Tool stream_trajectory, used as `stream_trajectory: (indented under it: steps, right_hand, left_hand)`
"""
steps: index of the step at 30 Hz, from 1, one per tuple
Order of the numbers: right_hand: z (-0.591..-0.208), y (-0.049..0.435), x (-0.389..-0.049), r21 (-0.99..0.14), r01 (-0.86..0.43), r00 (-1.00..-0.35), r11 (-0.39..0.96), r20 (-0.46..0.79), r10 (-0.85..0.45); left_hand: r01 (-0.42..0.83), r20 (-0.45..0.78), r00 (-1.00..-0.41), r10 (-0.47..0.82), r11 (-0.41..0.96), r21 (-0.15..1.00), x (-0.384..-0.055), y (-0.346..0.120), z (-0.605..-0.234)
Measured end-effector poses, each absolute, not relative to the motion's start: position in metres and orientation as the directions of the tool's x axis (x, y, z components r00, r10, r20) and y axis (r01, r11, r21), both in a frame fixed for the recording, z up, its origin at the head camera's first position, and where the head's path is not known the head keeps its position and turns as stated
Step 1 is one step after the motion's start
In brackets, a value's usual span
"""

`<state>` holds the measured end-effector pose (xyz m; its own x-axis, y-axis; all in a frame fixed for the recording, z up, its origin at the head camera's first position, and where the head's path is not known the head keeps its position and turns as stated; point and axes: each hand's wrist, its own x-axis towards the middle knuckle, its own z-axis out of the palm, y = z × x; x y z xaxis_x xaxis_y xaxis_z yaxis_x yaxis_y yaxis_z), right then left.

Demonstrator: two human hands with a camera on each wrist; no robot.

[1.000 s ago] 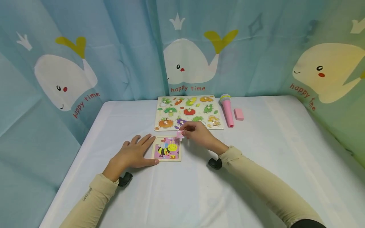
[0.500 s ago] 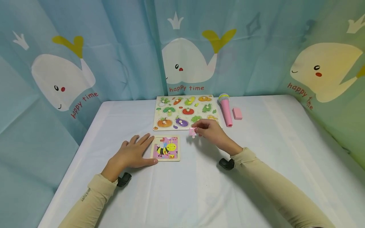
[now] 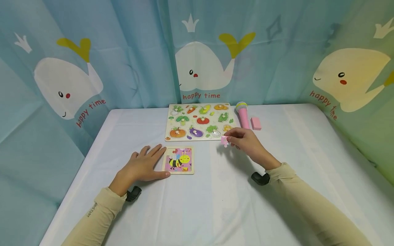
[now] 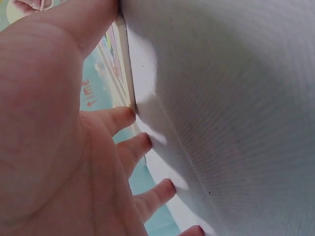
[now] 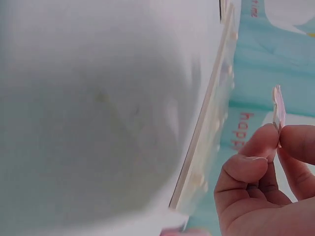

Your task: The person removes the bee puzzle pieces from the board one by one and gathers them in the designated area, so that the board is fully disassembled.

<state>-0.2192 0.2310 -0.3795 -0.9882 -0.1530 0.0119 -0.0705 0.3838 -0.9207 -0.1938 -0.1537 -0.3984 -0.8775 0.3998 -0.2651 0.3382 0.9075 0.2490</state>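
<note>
A small framed bee jigsaw puzzle (image 3: 180, 160) lies on the table, with a bare patch at its upper left. My left hand (image 3: 144, 166) rests at its left side, fingers spread, thumb and index finger at the frame's edge. In the left wrist view the fingertips of this left hand (image 4: 113, 128) touch the cloth and the frame. My right hand (image 3: 246, 140) pinches a pink jigsaw piece (image 3: 224, 140) above the table, right of the puzzle. The right wrist view shows the jigsaw piece (image 5: 279, 108) edge-on between thumb and index finger.
Behind the bee puzzle lies a vegetable peg board (image 3: 191, 119). A pink toy microphone (image 3: 243, 116) and a pink block (image 3: 256, 123) lie to its right. A blue whale-print curtain (image 3: 138, 61) hangs behind the white-clothed table (image 3: 197, 212).
My right hand has carried the pink jigsaw piece away from the bee puzzle to the right, now overlapping the microphone's handle end. My left hand has stayed at the frame.
</note>
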Motion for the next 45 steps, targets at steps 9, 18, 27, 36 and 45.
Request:
stream_trajectory:
  steps: [9, 18, 27, 36, 45]
  right_hand:
    - [-0.378, 0.263, -0.216, -0.928, -0.055, -0.996, 0.368, 0.022, -0.091]
    - [-0.376, 0.291, -0.215, -0.93, -0.022, -1.0, 0.368, 0.016, -0.019]
    - [-0.383, 0.321, -0.223, -0.918, 0.018, -1.0, 0.397, -0.01, 0.021]
    - [-0.385, 0.344, -0.23, -0.841, 0.1, -0.995, 0.531, -0.078, 0.064]
    - [-0.386, 0.356, -0.237, -0.805, 0.186, -0.982, 0.563, -0.167, 0.086]
  left_hand:
    - [0.352, -0.26, -0.875, 0.409, 0.905, 0.241, -0.195, -0.154, -0.401]
    - [0.357, -0.263, -0.871, 0.416, 0.902, 0.244, -0.195, -0.156, -0.401]
    - [0.354, -0.265, -0.872, 0.411, 0.905, 0.237, -0.195, -0.155, -0.401]
    - [0.358, -0.266, -0.869, 0.417, 0.901, 0.244, -0.196, -0.156, -0.402]
    - [0.362, -0.261, -0.869, 0.42, 0.9, 0.243, -0.195, -0.157, -0.401]
